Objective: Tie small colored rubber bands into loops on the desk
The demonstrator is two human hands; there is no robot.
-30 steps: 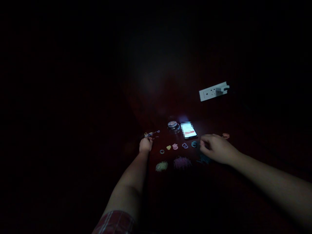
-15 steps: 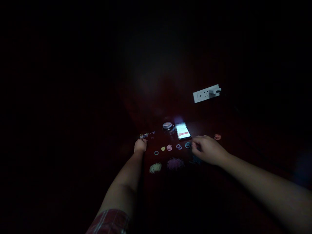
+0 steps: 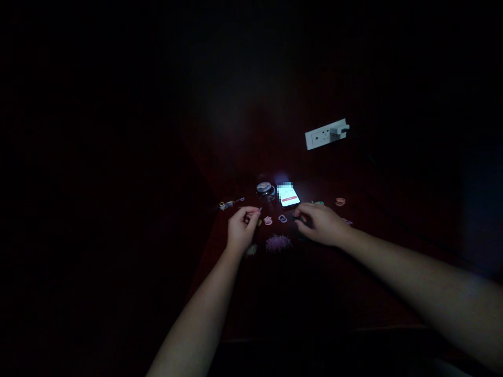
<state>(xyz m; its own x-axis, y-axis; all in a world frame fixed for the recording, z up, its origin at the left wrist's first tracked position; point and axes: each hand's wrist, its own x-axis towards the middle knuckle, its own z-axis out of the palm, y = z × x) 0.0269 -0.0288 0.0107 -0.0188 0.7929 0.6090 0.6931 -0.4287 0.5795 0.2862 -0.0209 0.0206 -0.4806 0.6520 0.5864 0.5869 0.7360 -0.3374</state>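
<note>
My left hand [image 3: 241,226] is closed in a pinch on a small pale piece [image 3: 260,209] at its fingertips, beside the yellow bands [image 3: 259,222]. My right hand [image 3: 320,222] is bent over the dark teal bands [image 3: 294,216], thumb and forefinger close together; what they hold, if anything, is too dark to tell. Between the hands lie pink bands [image 3: 268,221] and lilac bands [image 3: 282,218]. Nearer me are a purple heap [image 3: 279,243] and a pale yellow heap [image 3: 251,250], partly behind my left hand.
A lidded clear jar [image 3: 266,192] stands beside a lit phone [image 3: 288,196]. Small mixed items [image 3: 228,205] lie at the far left, orange bands [image 3: 340,201] at the right. A white socket panel [image 3: 327,134] is beyond. The surroundings are very dark.
My left hand has moved from the mixed items at the left toward the yellow bands, now with a small pale piece. My right hand has shifted slightly left. The view has tilted down.
</note>
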